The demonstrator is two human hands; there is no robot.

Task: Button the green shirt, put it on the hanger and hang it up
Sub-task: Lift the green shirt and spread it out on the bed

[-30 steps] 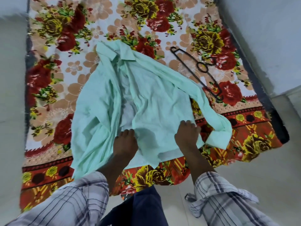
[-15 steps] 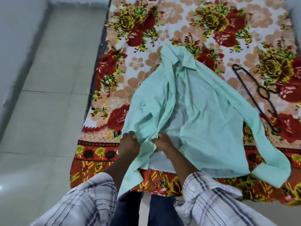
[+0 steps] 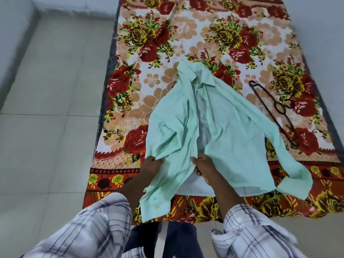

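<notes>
Left hand [image 3: 151, 165] grip pinching green shirt [image 3: 214, 131] front panel, right hand [image 3: 204, 165] gripping its edge, hanger [image 3: 275, 112] well apart

We saw a pale mint-green shirt [image 3: 230, 127] lying on a bedsheet [image 3: 186, 34] printed with red and olive-yellow roses and peach blossoms on white, bordered in orange-red. The hanger [image 3: 275, 112] was black, our sleeves [image 3: 89, 229] white with grey checks, the floor [image 3: 46, 108] pale grey tile.

Mint-green shirt [image 3: 229, 131] lying unbuttoned (collar farthest), seemingly black hanger [image 3: 275, 110] flat beside it
</notes>
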